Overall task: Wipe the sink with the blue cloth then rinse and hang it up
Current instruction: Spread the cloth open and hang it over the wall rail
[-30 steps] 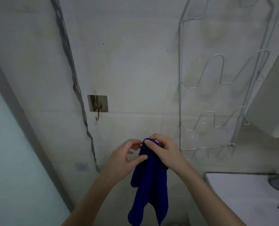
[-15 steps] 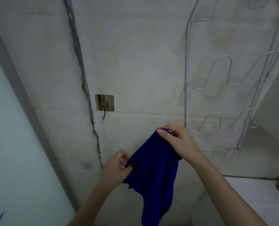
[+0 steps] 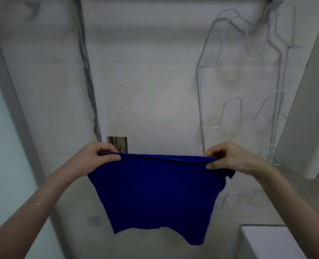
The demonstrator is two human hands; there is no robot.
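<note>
We hold the blue cloth (image 3: pixel 155 193) stretched flat, our left hand (image 3: pixel 91 157) and right hand (image 3: pixel 229 158) each pinching a top corner, its ragged hem hanging. Behind it, a metal adhesive hook plate (image 3: pixel 117 143), then bent wire rack (image 3: pixel 239 109) on the tiled wall.

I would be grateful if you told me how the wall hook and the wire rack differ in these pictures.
The wall hook is a small squarish metallic plate, while the wire rack is a tall frame of thin pale wire loops. The wall hook is partly hidden behind the left hand and the top edge of the blue cloth. The wire rack rises to its right, above the right hand, mostly in view. Both are on the same wall.
</note>
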